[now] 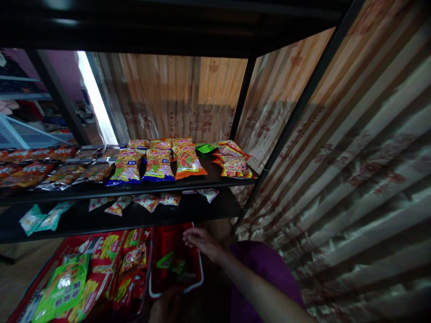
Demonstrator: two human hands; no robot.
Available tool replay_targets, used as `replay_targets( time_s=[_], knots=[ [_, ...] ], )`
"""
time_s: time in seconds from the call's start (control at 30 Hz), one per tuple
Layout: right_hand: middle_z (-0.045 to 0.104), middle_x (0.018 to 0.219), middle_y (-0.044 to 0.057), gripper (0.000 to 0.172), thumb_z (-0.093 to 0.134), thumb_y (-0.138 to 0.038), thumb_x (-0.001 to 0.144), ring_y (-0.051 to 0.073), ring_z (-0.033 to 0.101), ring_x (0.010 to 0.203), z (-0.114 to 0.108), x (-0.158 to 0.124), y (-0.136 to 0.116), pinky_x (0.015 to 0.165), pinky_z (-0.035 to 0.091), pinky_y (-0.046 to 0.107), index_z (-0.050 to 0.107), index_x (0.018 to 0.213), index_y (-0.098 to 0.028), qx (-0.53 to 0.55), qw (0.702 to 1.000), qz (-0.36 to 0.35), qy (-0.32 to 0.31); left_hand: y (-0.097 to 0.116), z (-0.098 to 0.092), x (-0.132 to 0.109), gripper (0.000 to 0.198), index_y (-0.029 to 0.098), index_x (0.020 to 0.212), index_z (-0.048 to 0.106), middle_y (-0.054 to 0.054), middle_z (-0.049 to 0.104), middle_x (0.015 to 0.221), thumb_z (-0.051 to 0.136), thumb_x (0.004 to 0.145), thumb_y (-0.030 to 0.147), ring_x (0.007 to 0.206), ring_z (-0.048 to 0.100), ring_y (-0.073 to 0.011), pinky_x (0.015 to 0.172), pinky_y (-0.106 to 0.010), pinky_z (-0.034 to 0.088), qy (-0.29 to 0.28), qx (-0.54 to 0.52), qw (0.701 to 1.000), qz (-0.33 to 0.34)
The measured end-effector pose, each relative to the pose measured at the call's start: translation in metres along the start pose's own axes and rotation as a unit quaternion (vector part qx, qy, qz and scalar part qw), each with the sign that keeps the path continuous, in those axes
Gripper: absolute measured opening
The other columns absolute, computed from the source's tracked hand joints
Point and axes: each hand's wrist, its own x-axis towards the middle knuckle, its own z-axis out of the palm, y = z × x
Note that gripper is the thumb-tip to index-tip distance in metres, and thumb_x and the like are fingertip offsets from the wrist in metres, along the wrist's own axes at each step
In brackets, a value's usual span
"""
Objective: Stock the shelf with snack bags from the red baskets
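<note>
Basket (168, 240) (smaller): could be tipped by one-sided pressure.
Right hand (202, 242): half-opened at basket's right, nothing seen held.
Left hand (164, 306): blurred beside basket; grip cannot be told.

We see dimly: glare at a slanting bright white strip (96, 96), shadow across brown-printed beige pleated sheeting (161, 119), blurred, stretched edges.

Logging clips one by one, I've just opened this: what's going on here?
A person's right hand, apparently empty, is at the right rim of a small red basket with green packets inside. The left hand is blurred near the basket's front edge, its grip unclear. A fuller basket sits left, near shelves of snack bags.
</note>
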Motion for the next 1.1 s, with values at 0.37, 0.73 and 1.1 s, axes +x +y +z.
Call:
replay_targets(
  time_s=[0.37, 0.73, 1.1],
  knots=[
    [0.068, 0.087, 0.008, 0.056, 0.067, -0.062, 0.065, 0.016, 0.062, 0.077, -0.041, -0.037, -0.023, 0.073, 0.045, 0.032, 0.066, 0.093, -0.015, 0.007, 0.999, -0.022, 0.044, 0.075, 0.022, 0.035, 0.036, 0.017, 0.099, 0.068, -0.008, 0.071, 0.101, 0.037, 0.085, 0.029, 0.094, 0.064, -0.0185, 0.086, -0.027, 0.048, -0.071, 0.032, 0.996, 0.032],
    [0.069, 0.088, 0.008, 0.051, 0.065, -0.06, 0.068, 0.017, 0.064, 0.078, -0.064, -0.059, -0.027, 0.071, 0.047, 0.032, 0.066, 0.094, -0.016, -0.002, 0.994, -0.052, 0.101, 0.082, 0.045, 0.044, 0.034, 0.015, 0.098, 0.067, -0.008, 0.071, 0.099, 0.037, 0.085, 0.024, 0.092, 0.064, -0.0173, 0.085, -0.025, 0.046, -0.139, 0.062, 0.987, 0.044],
    [0.068, 0.098, 0.01, 0.046, 0.052, -0.055, 0.08, 0.019, 0.065, 0.083, -0.111, -0.048, -0.1, 0.075, 0.052, 0.036, 0.059, 0.109, -0.018, -0.132, 0.929, -0.247, 0.241, 0.032, 0.008, 0.03, 0.033, 0.022, 0.096, 0.069, -0.005, 0.072, 0.099, 0.038, 0.085, 0.027, 0.093, 0.065, -0.0178, 0.084, -0.025, 0.049, -0.037, 0.099, 0.994, 0.04]
  ],
)
